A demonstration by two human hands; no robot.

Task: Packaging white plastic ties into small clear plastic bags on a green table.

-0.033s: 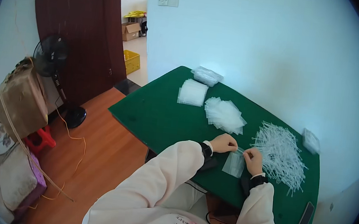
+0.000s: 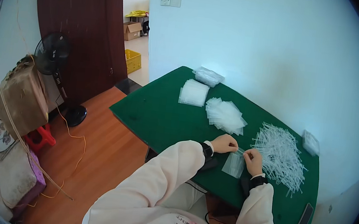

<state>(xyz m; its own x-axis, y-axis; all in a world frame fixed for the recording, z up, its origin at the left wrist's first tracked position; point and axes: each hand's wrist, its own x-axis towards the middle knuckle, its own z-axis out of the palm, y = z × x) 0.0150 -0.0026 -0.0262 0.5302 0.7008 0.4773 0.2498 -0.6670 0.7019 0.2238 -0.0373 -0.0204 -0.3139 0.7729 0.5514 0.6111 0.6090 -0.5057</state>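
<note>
A clear plastic bag (image 2: pixel 232 166) lies at the near edge of the green table, with thin clear strips that seem to be inside it. At the bag's top left corner, my left hand (image 2: pixel 224 144) pinches the rim between thumb and fingers. My right hand (image 2: pixel 253 162) is closed on the same rim at its right corner. Just right of my hands spreads a heap of thin clear plastic sticks (image 2: pixel 278 156) with small looped ends. Beyond my left hand lies a fanned pile of clear bags (image 2: pixel 225 116).
A neater stack of bags (image 2: pixel 194 92) and a wrapped bundle (image 2: pixel 208 76) sit at the table's far end. Another clear packet (image 2: pixel 311 143) rests by the wall. A phone (image 2: pixel 304 218) lies at the right edge. On the floor at left stand a black fan (image 2: pixel 53 53) and a box (image 2: pixel 22 94).
</note>
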